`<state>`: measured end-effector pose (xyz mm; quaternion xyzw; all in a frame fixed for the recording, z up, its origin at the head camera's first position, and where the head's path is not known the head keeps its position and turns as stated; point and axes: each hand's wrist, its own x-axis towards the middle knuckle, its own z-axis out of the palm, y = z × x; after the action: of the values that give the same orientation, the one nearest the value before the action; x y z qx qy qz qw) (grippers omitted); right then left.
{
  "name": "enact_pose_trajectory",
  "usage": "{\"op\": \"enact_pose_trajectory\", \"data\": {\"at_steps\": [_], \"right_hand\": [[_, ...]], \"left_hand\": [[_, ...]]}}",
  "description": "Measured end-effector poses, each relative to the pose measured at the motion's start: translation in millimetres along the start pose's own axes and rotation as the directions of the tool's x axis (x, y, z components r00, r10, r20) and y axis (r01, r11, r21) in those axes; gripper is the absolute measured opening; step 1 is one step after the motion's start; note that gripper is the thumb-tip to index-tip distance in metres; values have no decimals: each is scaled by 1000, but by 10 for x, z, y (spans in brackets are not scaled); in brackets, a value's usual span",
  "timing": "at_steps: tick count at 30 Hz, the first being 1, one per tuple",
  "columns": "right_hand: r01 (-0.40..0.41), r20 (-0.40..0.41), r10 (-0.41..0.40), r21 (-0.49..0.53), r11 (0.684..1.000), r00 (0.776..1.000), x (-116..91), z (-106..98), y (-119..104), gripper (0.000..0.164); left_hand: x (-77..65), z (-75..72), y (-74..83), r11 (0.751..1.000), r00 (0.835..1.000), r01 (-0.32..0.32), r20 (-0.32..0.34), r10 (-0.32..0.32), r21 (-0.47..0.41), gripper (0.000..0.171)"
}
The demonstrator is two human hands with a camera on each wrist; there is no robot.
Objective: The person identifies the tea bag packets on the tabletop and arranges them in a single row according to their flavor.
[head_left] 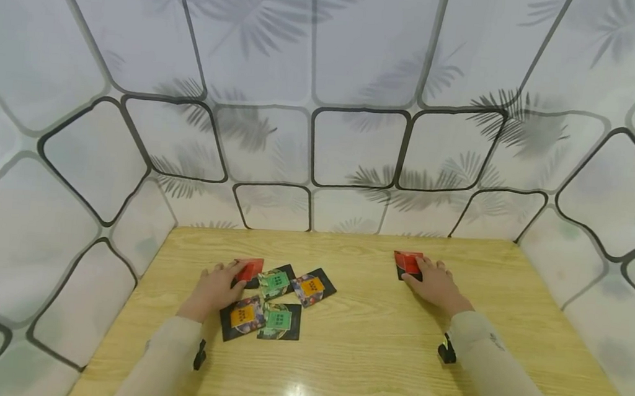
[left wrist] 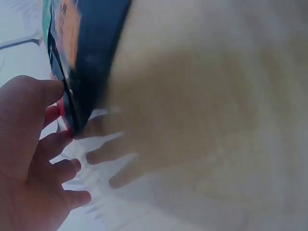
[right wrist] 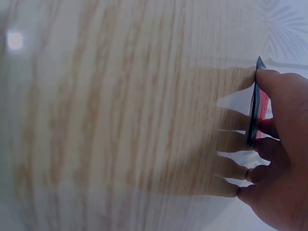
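Observation:
My left hand (head_left: 214,290) is at a flat red-and-black packet (head_left: 250,268), its thumb and fingertips at the edges. In the left wrist view the thumb and fingers of the left hand (left wrist: 36,144) meet the packet's dark corner, partly blurred. Away to the right, my right hand (head_left: 436,285) holds another red-and-black packet (head_left: 407,263) low at the tabletop. Seen from the right wrist, that packet (right wrist: 254,110) lies nearly edge-on between the thumb and fingers. The remaining fingertips of the right hand (right wrist: 284,159) touch the wood.
Beside the left hand lie two green-labelled packets, one upper (head_left: 275,282) and one lower (head_left: 280,320), and two orange-labelled ones, one right (head_left: 314,286) and one left (head_left: 243,318). Some overlap. The wooden table (head_left: 361,350) meets a patterned cloth wall (head_left: 350,210) behind and at both sides.

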<state>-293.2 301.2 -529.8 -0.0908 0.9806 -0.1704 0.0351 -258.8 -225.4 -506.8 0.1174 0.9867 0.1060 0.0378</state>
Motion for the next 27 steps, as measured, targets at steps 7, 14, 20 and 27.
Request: {"op": "enact_pose_trajectory", "data": {"at_steps": [7,14,20,27], "right_hand": [[-10,7,10,-1,1000,1000,5,-15,-27,83],[-15,10,15,-6,1000,1000,-20,-34,-55,80],[-21,17,22,-19,1000,1000,-20,-17,-50,81],[-25,9,25,-38,999,1000,0,18,-41,81]], "left_hand": [[199,-105,88,998,996,61,71,-62,21,57],[399,-151,196,997,991,80,101,-82,17,58],[534,-171,307,996,986,83,143,-84,14,58],[713,-135,506,998,984,62,168,-64,15,59]]}}
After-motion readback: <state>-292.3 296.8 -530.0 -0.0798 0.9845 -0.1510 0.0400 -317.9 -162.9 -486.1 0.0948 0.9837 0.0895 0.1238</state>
